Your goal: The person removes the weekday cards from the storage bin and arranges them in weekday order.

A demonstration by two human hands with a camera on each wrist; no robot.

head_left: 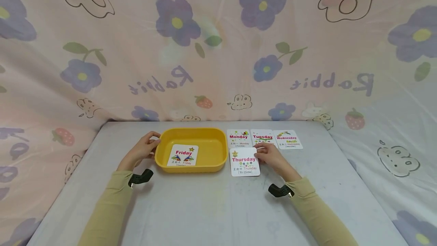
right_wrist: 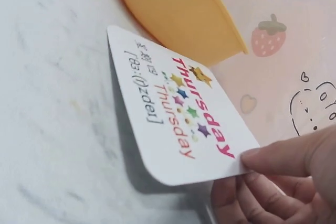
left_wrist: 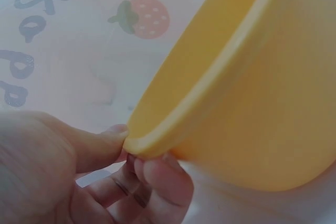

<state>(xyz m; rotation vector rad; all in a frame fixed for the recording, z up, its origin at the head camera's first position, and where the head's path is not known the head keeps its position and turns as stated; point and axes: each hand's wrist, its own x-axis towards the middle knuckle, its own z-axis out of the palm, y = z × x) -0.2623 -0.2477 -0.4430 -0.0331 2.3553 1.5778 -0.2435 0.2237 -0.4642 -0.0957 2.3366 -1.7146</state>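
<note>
A yellow plastic tray [head_left: 211, 168] stands on the table with a "Friday" card [head_left: 183, 155] lying inside, toward its left. My left hand [head_left: 145, 150] pinches the tray's left rim between thumb and fingers, as the left wrist view shows close up. Just right of the tray, my right hand [head_left: 271, 158] pinches the right edge of a white "Thursday" card [head_left: 244, 161]. In the right wrist view this card [right_wrist: 173, 114] is held slightly above the tabletop, casting a shadow. Behind it, the "Monday" [head_left: 238, 137], "Tuesday" [head_left: 263, 137] and "Wednesday" [head_left: 287, 139] cards lie side by side.
The pale table [head_left: 205, 208] runs back to a cloth backdrop [head_left: 218, 67] printed with flowers, strawberries and rabbits. A black wrist-worn device [head_left: 141, 177] sits at the left wrist, and another black device [head_left: 280, 190] at the right wrist.
</note>
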